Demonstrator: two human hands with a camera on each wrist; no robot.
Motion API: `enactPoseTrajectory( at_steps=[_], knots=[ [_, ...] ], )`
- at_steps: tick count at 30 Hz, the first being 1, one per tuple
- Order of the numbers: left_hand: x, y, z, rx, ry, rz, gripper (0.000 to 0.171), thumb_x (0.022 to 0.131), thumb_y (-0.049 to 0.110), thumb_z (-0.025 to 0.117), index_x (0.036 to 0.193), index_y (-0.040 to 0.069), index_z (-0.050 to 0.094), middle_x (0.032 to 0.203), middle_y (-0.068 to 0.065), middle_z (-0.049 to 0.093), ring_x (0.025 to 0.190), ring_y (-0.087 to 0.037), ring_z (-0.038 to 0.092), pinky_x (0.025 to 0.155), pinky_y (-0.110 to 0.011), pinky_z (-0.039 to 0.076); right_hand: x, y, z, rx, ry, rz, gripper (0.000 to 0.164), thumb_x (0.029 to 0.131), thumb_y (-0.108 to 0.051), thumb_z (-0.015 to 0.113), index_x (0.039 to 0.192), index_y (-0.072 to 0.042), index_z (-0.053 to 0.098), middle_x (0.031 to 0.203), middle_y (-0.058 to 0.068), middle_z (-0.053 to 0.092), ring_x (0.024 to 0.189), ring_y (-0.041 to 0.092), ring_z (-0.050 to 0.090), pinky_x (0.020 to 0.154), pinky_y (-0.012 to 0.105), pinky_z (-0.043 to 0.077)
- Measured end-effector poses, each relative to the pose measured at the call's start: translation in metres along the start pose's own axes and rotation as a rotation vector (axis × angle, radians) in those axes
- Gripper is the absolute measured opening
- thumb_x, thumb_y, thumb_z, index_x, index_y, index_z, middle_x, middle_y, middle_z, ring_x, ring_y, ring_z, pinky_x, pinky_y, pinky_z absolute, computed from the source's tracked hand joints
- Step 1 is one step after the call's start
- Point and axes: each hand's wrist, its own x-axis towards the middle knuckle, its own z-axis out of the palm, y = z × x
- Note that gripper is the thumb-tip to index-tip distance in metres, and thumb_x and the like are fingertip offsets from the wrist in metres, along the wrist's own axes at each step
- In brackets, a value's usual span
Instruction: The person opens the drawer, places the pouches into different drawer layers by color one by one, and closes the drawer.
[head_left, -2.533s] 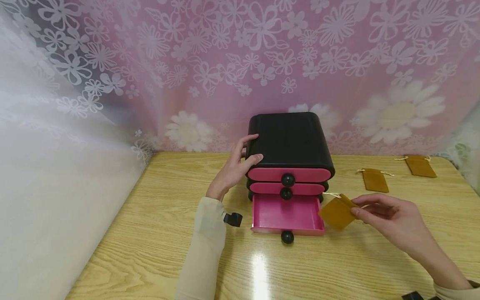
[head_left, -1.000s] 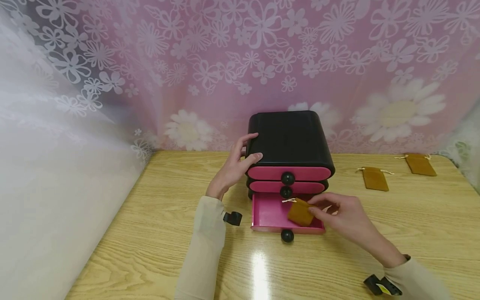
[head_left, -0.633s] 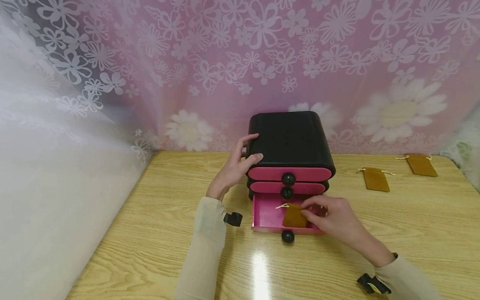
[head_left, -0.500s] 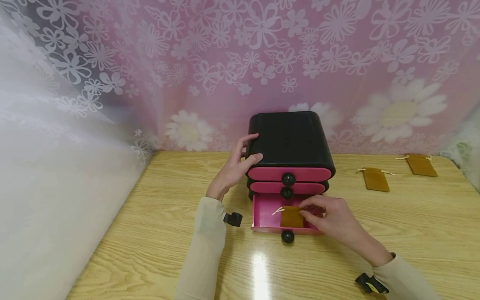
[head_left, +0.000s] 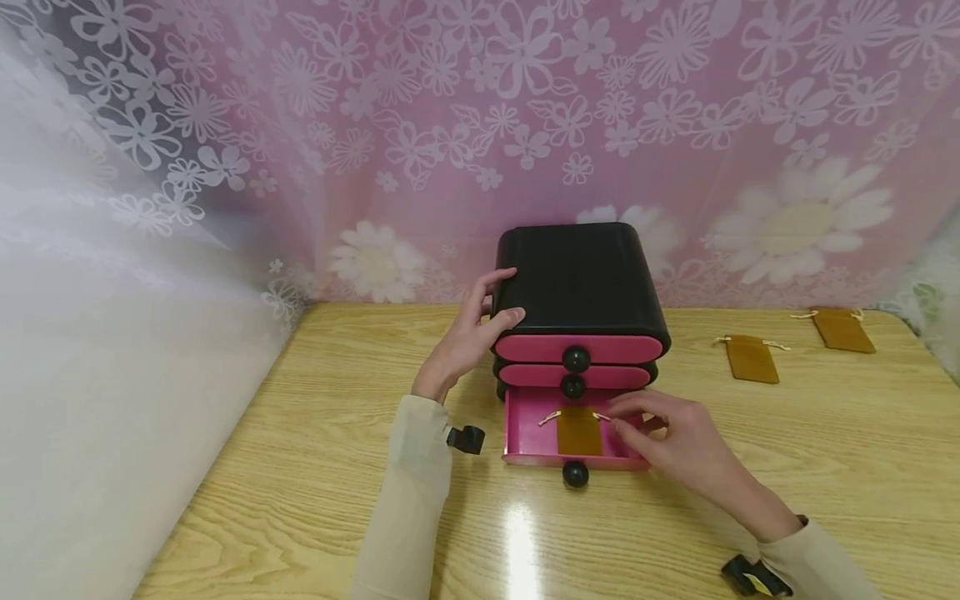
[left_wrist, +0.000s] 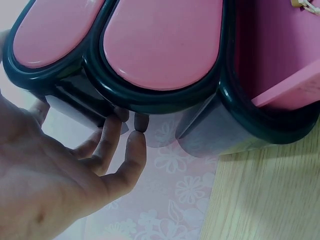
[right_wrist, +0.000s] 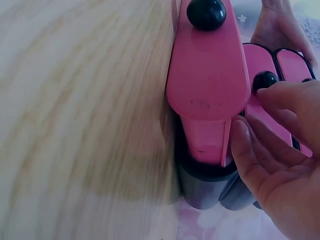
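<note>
A black drawer cabinet [head_left: 577, 275] with pink drawer fronts stands on the table, its bottom drawer [head_left: 531, 417] pulled out. Inside that drawer a brown drawstring pouch [head_left: 578, 432] lies flat, its cream strings spread to both sides. My left hand [head_left: 463, 342] grips the cabinet's left side near the top edge. In the left wrist view, bent fingers [left_wrist: 132, 160] of this hand reach the cabinet's side. Over the drawer's right wall hovers my right hand [head_left: 686, 433], fingertips beside the pouch's right string. In the right wrist view its thumb and fingers stand apart.
Two more brown pouches lie on the table to the right, a nearer pouch [head_left: 752, 360] and a farther pouch [head_left: 842, 330]. The wooden table [head_left: 315, 467] meets a floral pink curtain [head_left: 465, 150] behind the cabinet. The open drawer's black knob [head_left: 575, 474] juts forward.
My right hand has carried the pouch from the right into the open drawer, laid it flat and let it go, then drawn back slightly rightward. The left hand has stayed on the cabinet.
</note>
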Motion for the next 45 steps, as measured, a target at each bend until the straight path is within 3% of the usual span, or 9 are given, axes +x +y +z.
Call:
enactPoseTrajectory(
  at_steps=[9,15,22,28,39,42,44,45],
  knots=[
    [0.000,0.000,0.000,0.005,0.000,0.000,0.055,0.101,0.033,0.057,0.151,0.043,0.036,0.149,-0.004,0.038,0.124,-0.025,0.053,0.104,-0.050,0.048,-0.006,0.010,-0.020,-0.017,0.131,-0.015,0.028,0.080,0.003,0.082,0.100,-0.015,0.078,0.096,-0.001,0.077,0.083,-0.012,0.064,0.068,0.009,0.052],
    [0.000,0.000,-0.001,0.002,-0.002,0.006,0.055,0.101,0.033,0.057,0.152,0.041,0.036,0.149,-0.004,0.038,0.124,-0.025,0.054,0.104,-0.050,0.049,-0.011,0.017,-0.032,-0.025,0.166,0.030,0.027,0.082,0.002,0.081,0.101,-0.017,0.078,0.095,-0.001,0.077,0.083,-0.014,0.062,0.069,0.007,0.050],
    [0.000,0.000,-0.001,-0.001,0.001,0.002,0.055,0.101,0.033,0.057,0.152,0.042,0.037,0.150,-0.004,0.038,0.124,-0.025,0.054,0.103,-0.050,0.049,-0.012,0.021,-0.038,-0.044,0.180,0.073,0.023,0.085,-0.002,0.080,0.099,-0.019,0.078,0.094,-0.020,0.073,0.078,-0.014,0.063,0.068,0.007,0.050],
    [0.001,-0.001,-0.001,-0.002,-0.002,0.011,0.056,0.101,0.033,0.057,0.152,0.041,0.037,0.150,-0.005,0.038,0.123,-0.025,0.054,0.103,-0.049,0.049,-0.013,0.030,-0.048,-0.047,0.209,0.087,0.020,0.085,-0.003,0.080,0.102,-0.013,0.078,0.094,-0.033,0.068,0.080,-0.018,0.060,0.068,0.005,0.048],
    [0.000,0.000,-0.001,0.019,0.002,0.009,0.057,0.100,0.034,0.057,0.152,0.042,0.036,0.153,-0.005,0.033,0.126,-0.026,0.052,0.107,-0.053,0.046,-0.013,0.071,-0.080,-0.140,0.181,0.273,0.025,0.094,-0.026,0.075,0.115,-0.011,0.074,0.092,-0.047,0.053,0.080,-0.029,0.050,0.063,0.005,0.045],
    [-0.001,0.000,-0.001,0.020,0.002,0.010,0.056,0.100,0.035,0.057,0.152,0.042,0.036,0.153,-0.005,0.033,0.126,-0.026,0.052,0.107,-0.053,0.046,-0.012,0.086,-0.089,-0.179,0.172,0.317,0.032,0.095,-0.030,0.073,0.118,-0.007,0.072,0.095,-0.036,0.062,0.079,-0.031,0.045,0.061,0.007,0.043],
    [-0.001,0.000,-0.001,0.018,0.002,0.010,0.056,0.101,0.035,0.057,0.152,0.042,0.036,0.153,-0.005,0.034,0.126,-0.026,0.053,0.107,-0.053,0.046,-0.011,0.095,-0.094,-0.213,0.157,0.347,0.039,0.096,-0.032,0.071,0.122,-0.004,0.070,0.099,-0.014,0.073,0.078,-0.032,0.042,0.059,0.009,0.041],
    [-0.001,0.000,-0.001,0.017,0.002,0.010,0.056,0.101,0.035,0.057,0.152,0.042,0.036,0.153,-0.005,0.034,0.125,-0.026,0.053,0.106,-0.053,0.046,-0.011,0.099,-0.096,-0.234,0.146,0.361,0.042,0.096,-0.033,0.071,0.124,-0.002,0.068,0.103,0.000,0.076,0.077,-0.027,0.048,0.059,0.011,0.042]
  ],
)
